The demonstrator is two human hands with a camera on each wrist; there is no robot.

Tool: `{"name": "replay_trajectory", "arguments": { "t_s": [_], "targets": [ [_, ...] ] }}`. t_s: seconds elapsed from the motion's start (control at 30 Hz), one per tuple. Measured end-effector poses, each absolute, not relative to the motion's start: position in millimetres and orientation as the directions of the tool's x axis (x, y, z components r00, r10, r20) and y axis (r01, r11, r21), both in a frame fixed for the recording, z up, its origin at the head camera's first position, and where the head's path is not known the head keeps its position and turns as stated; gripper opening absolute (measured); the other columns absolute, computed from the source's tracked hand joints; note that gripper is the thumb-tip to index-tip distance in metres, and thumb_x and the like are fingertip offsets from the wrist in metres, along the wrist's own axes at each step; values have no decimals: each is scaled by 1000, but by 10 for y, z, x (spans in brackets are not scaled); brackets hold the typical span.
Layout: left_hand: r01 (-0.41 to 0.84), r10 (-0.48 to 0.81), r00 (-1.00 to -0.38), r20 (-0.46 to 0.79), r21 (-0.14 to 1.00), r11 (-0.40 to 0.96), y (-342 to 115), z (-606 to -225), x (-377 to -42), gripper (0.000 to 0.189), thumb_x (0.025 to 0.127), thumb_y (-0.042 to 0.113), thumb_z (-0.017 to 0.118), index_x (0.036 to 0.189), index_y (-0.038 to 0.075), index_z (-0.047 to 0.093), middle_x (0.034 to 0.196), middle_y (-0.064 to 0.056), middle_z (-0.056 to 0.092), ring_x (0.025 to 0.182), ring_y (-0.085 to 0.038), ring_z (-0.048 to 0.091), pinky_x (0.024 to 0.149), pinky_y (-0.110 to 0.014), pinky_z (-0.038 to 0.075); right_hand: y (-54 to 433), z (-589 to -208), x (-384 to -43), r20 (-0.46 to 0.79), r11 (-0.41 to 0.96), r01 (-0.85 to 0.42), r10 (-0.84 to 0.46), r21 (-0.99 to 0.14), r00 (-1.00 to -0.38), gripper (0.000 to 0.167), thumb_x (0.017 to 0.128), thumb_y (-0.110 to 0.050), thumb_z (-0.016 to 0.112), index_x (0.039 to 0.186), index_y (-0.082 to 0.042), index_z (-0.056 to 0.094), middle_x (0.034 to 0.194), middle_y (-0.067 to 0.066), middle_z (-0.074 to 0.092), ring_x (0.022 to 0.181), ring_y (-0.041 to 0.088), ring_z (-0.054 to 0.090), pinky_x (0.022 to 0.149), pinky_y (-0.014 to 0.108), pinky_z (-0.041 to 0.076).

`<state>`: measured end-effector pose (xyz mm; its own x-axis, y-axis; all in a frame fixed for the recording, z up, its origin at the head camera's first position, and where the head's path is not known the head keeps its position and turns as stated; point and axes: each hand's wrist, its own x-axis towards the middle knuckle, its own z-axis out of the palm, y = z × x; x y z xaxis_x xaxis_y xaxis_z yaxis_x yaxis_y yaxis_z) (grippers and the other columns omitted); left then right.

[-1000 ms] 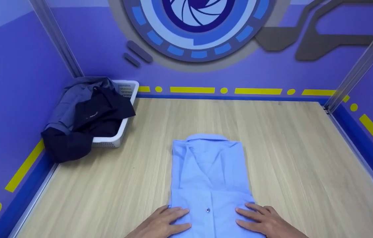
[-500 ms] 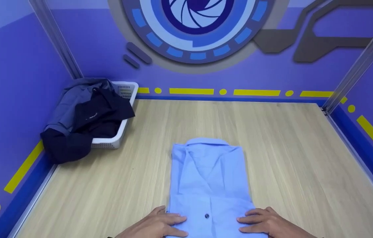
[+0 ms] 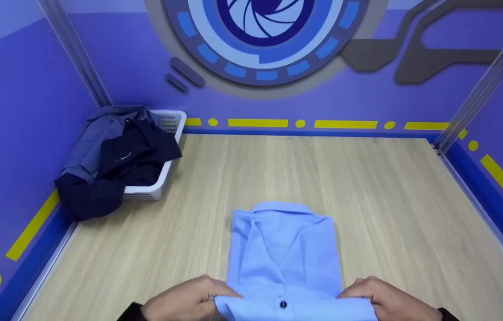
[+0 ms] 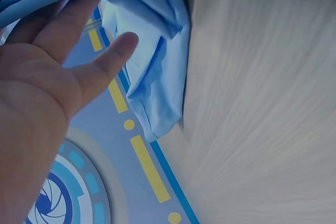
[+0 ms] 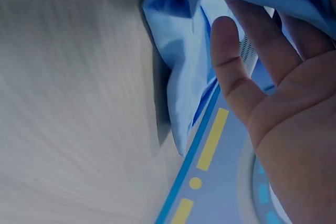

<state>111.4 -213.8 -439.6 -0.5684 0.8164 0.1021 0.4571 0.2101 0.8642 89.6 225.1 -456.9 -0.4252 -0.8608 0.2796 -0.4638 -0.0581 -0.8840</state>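
Note:
A light blue button-up shirt (image 3: 287,249), folded narrow, lies on the wooden table with its collar pointing away from me. Its near end is lifted into a raised fold, with a dark button at the middle. My left hand (image 3: 184,298) grips that fold at its left side, and my right hand (image 3: 396,301) grips it at the right. In the left wrist view the fingers of the left hand (image 4: 47,72) go up under the cloth (image 4: 152,87). The right wrist view likewise shows the right hand (image 5: 294,98) beneath the shirt (image 5: 181,77), fingertips partly hidden by it.
A white plastic basket (image 3: 162,180) stands at the back left, heaped with dark navy and grey-blue clothes (image 3: 131,147), some hanging over its side. Printed purple-blue panels (image 3: 251,104) wall the table (image 3: 403,214) at the back and sides. Metal posts rise at the back corners.
Both hands have gone from lying spread on the shirt to gripping its near part, which is now lifted and folded up. The collar has slid nearer to me.

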Motion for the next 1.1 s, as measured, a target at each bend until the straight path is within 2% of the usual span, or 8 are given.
{"name": "replay_trajectory", "arguments": {
  "t_s": [0.2,0.27,0.4,0.5,0.63,0.8,0.97,1.1],
  "targets": [
    [366,748,-662,50,893,264,-2141,-4319,791,23,105,10,56,113,6,78,96,1,74,81,2,60,76,-22,56,2298,-4616,618,366,-46,-558,-800,-828,-476,41,89,25,52,110,-5,71,86,12,68,85,-2,56,69,23,55],
    [330,720,-693,18,896,296,-2115,-4297,653,22,105,13,57,103,4,77,82,3,67,72,2,53,68,-19,50,2304,-4578,546,311,29,-522,-774,-853,-551,33,93,21,53,109,-1,70,88,5,69,87,-2,56,70,24,55],
    [241,652,-756,-60,900,362,-2048,-4283,375,29,104,15,58,80,1,62,72,8,49,63,-1,42,61,-19,39,2301,-4474,409,92,226,-317,-665,-921,-741,23,104,0,55,121,7,69,108,-8,72,100,-1,60,83,21,52],
    [143,611,-784,-107,927,345,-2007,-4310,179,32,105,16,58,78,-1,56,77,7,55,70,-5,52,67,-22,47,2253,-4431,290,-90,281,-88,-561,-956,-823,35,108,-17,54,131,7,64,118,-8,70,108,3,61,92,23,49],
    [0,570,-809,-145,969,247,-1958,-4382,-55,26,106,18,58,91,-1,68,88,4,66,84,-10,65,77,-28,56,2149,-4443,101,-203,235,101,-467,-967,-861,32,108,-25,54,123,0,67,108,-3,70,100,10,64,87,28,52],
    [-107,482,-855,-189,975,193,-1869,-4494,-297,23,107,20,56,99,4,72,84,5,67,77,-9,64,72,-27,54,2042,-4516,-130,-267,186,211,-362,-960,-893,24,108,-27,54,101,-11,70,89,-6,69,83,9,66,76,28,54],
    [-201,310,-916,-255,960,196,-1729,-4632,-502,22,107,20,55,96,7,69,78,5,63,72,-9,60,68,-26,49,1943,-4648,-334,-320,168,284,-260,-944,-911,28,110,-29,50,104,-8,68,86,-4,69,80,11,66,72,29,54],
    [-268,185,-933,-309,939,218,-1649,-4757,-587,28,109,24,51,113,2,68,93,-3,66,87,-15,61,81,-30,50,1872,-4771,-453,-379,191,343,-197,-920,-904,30,110,-32,47,104,-9,65,84,-3,65,79,13,62,73,30,50]
  ]
}}
